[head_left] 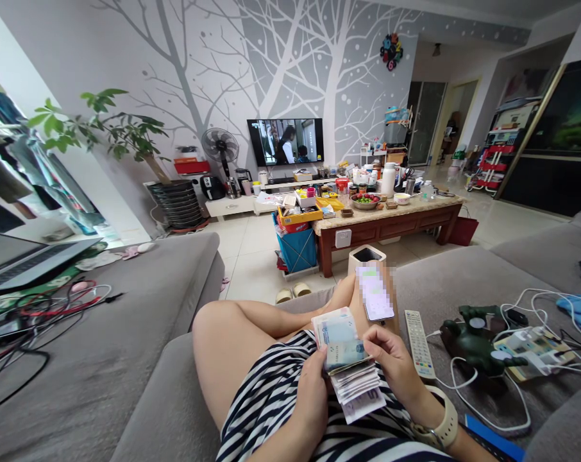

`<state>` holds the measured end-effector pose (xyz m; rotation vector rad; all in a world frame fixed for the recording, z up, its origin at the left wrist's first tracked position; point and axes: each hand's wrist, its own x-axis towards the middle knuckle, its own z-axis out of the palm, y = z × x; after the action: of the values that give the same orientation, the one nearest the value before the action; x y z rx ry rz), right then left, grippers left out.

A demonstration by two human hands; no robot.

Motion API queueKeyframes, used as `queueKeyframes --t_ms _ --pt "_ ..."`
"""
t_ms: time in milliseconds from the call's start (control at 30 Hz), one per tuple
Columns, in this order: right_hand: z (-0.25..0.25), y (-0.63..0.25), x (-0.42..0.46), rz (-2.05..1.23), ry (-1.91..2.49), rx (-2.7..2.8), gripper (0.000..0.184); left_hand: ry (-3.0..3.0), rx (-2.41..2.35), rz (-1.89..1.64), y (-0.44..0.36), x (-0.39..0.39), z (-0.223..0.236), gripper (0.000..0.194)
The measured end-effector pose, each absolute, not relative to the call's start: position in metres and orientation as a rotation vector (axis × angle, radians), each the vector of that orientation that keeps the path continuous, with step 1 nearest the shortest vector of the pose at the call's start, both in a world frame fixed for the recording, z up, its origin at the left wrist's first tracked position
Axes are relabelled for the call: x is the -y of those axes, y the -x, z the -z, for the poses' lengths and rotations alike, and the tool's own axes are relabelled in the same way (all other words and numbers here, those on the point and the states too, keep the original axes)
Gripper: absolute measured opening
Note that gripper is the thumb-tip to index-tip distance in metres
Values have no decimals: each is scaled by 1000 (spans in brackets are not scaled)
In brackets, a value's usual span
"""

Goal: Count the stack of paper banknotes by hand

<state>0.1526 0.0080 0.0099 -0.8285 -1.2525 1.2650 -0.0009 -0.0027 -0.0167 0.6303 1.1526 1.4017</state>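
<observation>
I sit on a grey sofa (175, 410) with my legs drawn up. A stack of banknotes (345, 359) rests over my lap, gripped by both hands. My left hand (312, 391) holds the stack from below and the left, fingers closed on it. My right hand (391, 362), with a beige watch on the wrist, pinches the top notes from the right. A phone (374, 292) with a lit screen lies on my thigh just beyond the notes.
A white remote control (419, 343) lies to the right on the sofa, beside a green toy (478, 343) and a tangle of white cables (535, 314). A laptop (21, 260) and more cables sit at left. A cluttered coffee table (387, 218) and a television (285, 141) stand ahead.
</observation>
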Motion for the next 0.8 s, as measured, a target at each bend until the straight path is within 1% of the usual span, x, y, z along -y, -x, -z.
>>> queueKeyframes --t_ms 133,233,600,800 --pt "-5 -154 -9 -1267 812 1249 38 -641 -1029 -1320 2 2 21 45" --pt "-2 -155 -9 -1264 792 1268 40 -632 -989 -1320 2 0 24 47" --pt "0 -153 -17 -1272 900 1175 44 -682 -905 -1306 0 8 5 31" --pt "3 -155 -20 -1288 944 1192 44 -604 -880 -1262 -1 7 9 30"
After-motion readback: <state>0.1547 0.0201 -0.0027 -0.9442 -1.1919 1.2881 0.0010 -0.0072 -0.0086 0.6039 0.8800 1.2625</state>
